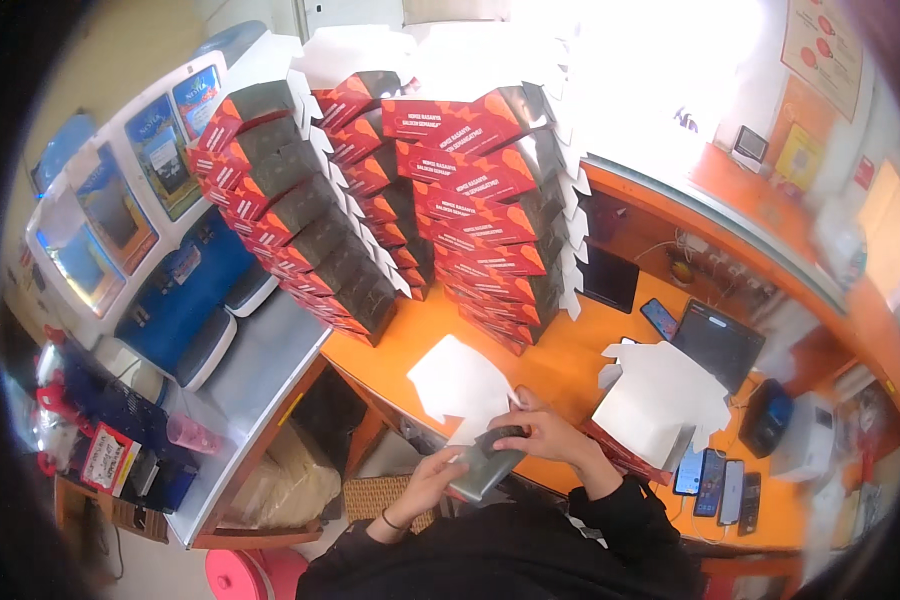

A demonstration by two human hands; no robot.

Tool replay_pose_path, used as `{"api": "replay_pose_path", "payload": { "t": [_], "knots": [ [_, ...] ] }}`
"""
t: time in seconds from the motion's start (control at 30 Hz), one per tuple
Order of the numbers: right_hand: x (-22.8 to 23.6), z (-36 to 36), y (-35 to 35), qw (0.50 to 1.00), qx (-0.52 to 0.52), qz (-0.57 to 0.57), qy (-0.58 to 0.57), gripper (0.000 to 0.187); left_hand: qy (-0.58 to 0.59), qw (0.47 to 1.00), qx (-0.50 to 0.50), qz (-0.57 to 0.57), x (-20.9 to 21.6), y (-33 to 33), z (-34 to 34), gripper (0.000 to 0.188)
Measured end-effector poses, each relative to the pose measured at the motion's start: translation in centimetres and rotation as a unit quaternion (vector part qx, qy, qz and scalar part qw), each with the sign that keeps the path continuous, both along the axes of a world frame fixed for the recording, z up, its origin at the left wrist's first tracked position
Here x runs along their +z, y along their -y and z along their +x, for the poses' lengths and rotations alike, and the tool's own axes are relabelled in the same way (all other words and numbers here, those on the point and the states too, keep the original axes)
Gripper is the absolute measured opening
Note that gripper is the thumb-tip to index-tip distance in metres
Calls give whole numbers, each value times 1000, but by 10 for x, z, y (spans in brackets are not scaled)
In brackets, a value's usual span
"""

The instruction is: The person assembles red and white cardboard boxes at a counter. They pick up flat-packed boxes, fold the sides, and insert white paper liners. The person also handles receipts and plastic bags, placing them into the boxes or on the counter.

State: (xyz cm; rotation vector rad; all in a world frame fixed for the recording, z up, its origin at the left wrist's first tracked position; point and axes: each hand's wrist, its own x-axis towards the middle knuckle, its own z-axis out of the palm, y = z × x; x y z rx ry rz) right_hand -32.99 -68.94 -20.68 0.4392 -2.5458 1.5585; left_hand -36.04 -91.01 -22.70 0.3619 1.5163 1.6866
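— I'm looking down at the carton blank (482,462): matt grey cardboard, white paper on its inner flaps.

— And the stacked boxes (475,205)?

— Printed card, red and grey, with a slight sheen. The counter (560,365) I see is smooth orange laminate, fairly glossy.

— The flat pile (660,400)?

— Plain white card, matt. My sleeves (610,520) look like soft black cloth.
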Motion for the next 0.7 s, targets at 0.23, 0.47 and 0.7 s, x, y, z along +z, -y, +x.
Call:
{"api": "replay_pose_path", "payload": {
  "t": [0.23,0.47,0.7],
  "knots": [
    [8,6,-11,991,108,37,66,33,30,997,-22,62,-22,0,21,25],
    [0,24,1,995,22,18,98,31,74,992,-60,88,-22,3,30,29],
    [6,37,4,990,87,26,103,26,20,989,-147,-10,-20,13,24,37]
  ]
}}
